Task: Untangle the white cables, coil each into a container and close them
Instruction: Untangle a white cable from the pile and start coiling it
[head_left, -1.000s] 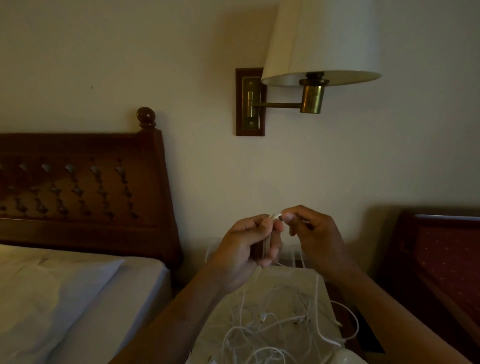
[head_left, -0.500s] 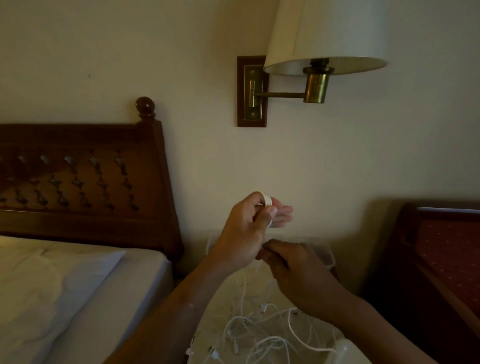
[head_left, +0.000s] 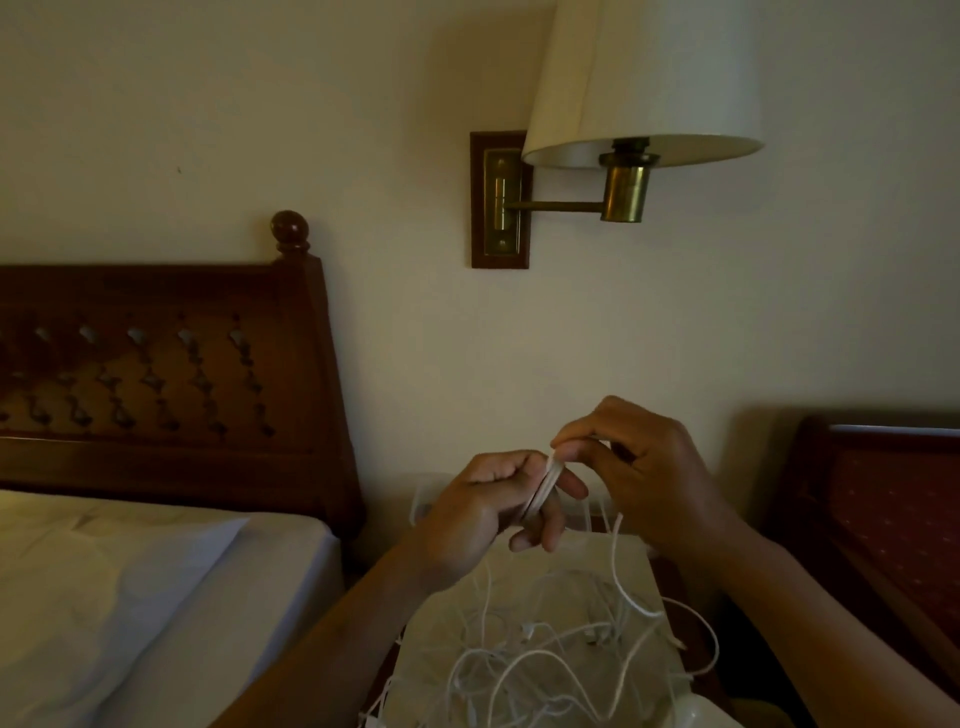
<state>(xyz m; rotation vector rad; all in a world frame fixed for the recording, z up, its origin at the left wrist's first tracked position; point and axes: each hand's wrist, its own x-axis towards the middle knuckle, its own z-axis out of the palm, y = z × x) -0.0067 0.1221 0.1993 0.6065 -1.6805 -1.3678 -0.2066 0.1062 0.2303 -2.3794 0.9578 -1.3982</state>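
our left hand (head_left: 488, 514) grips the white cable coil (head_left: 546, 488), fingers (head_left: 571, 486) serving as spool; our right hand (head_left: 649, 483) pinches its loose strand (head_left: 617, 545), guiding turns from the tangle (head_left: 545, 660) mid-nightstand (head_left: 641, 569).

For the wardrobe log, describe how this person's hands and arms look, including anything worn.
Both are bare. The left hand and right hand carry no gloves, and no ring shows in this dim light. The left forearm and right forearm are uncovered up to the frame edge: no sleeve, watch or bracelet in view.
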